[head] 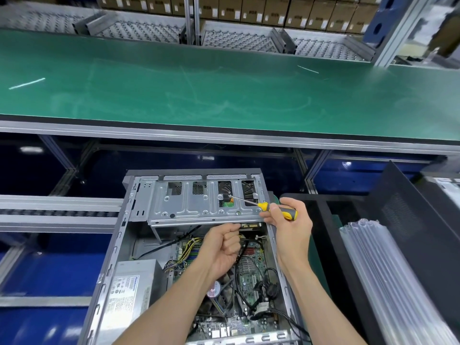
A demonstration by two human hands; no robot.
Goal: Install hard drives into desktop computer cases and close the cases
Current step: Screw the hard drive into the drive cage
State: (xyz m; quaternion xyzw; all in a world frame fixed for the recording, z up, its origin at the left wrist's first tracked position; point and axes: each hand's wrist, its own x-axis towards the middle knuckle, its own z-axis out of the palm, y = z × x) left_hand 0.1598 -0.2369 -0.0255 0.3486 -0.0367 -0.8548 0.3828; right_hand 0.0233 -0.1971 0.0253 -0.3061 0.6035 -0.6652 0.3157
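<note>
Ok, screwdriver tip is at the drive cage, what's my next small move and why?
Probably seat the tip squarely and turn. The right hand grips the screwdriver, its tip at a screw on the drive cage; the left hand is fisted just below the cage.

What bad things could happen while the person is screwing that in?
The screwdriver in the right hand meets the screw at a slant, so its tip might slip off. A dropped screw could fall among the cables over the motherboard and be hard to find. The left hand is curled just under the drive cage, close to its metal edge, which might scrape it.
</note>
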